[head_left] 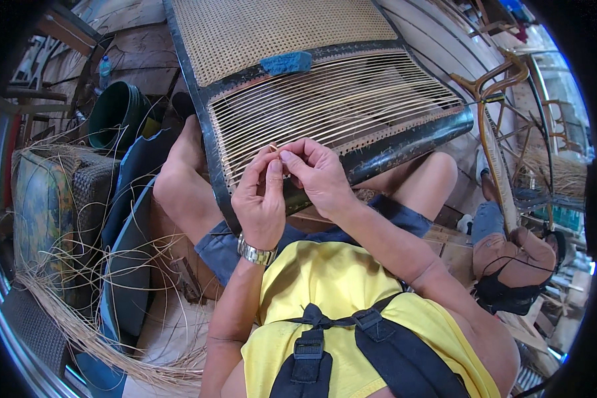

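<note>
**A:** Cane strand (pixel 274 147) — that's what I have pinched right now, at the near edge of the chair frame (pixel 404 142) lying across my knees. My left hand (pixel 262 199) and right hand (pixel 318 176) meet fingertip to fingertip over it; both grips are closed on the strand, thumbs against forefingers.

**B:** How would you do this bit well?

**A:** My judgement: keep the strand flat and untwisted, feed it in line with the stretched strands (pixel 338 99) already running across the frame, and hold tension with one hand while the other guides the tip. The spacing looks even, so I'd match it and not pull so hard that the neighbours bow.

**B:** What lies around the grip?

**A:** Outward from it, the black frame rail, then the parallel strands, then a finished woven cane panel (pixel 278 30) beyond. A blue sponge (pixel 285 63) sits on the crossbar between the two.

**B:** Any packages or labels?

**A:** Few. A small clear bottle (pixel 105 69) with a blue cap stands at upper left; I can't make out its label. Beside it is a dark green bucket (pixel 116 116). Loose cane bundles (pixel 79 318) trail over the floor at my left, by a patterned cushion (pixel 43 212). Another person (pixel 511 255) crouches at right.
</note>
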`<action>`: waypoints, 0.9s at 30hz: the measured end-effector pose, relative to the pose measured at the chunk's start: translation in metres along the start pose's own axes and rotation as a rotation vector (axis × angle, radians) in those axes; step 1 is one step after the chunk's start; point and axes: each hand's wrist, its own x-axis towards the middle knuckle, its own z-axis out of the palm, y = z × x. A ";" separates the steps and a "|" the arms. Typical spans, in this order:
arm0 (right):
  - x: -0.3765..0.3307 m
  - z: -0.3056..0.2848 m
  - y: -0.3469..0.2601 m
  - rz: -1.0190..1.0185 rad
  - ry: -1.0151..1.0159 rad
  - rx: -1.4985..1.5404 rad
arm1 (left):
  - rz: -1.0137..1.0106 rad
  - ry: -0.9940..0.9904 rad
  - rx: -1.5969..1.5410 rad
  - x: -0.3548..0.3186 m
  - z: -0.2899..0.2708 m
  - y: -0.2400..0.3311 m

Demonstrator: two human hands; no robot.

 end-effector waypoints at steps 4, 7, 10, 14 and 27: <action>-0.004 -0.009 -0.005 0.050 -0.151 -0.039 | -0.301 -0.061 -0.209 0.010 -0.015 -0.001; -0.006 -0.007 -0.001 -0.153 -0.079 -0.319 | -0.352 -0.035 -0.237 0.022 -0.023 0.002; -0.007 -0.016 -0.006 -0.102 -0.152 -0.434 | -0.416 -0.116 -0.280 0.026 -0.024 0.011; -0.010 -0.005 -0.015 -0.115 -0.150 -0.409 | -0.382 -0.064 -0.284 0.024 -0.021 0.005; -0.016 0.021 -0.011 -0.409 0.032 -0.380 | -0.622 0.098 -0.886 0.010 -0.009 0.032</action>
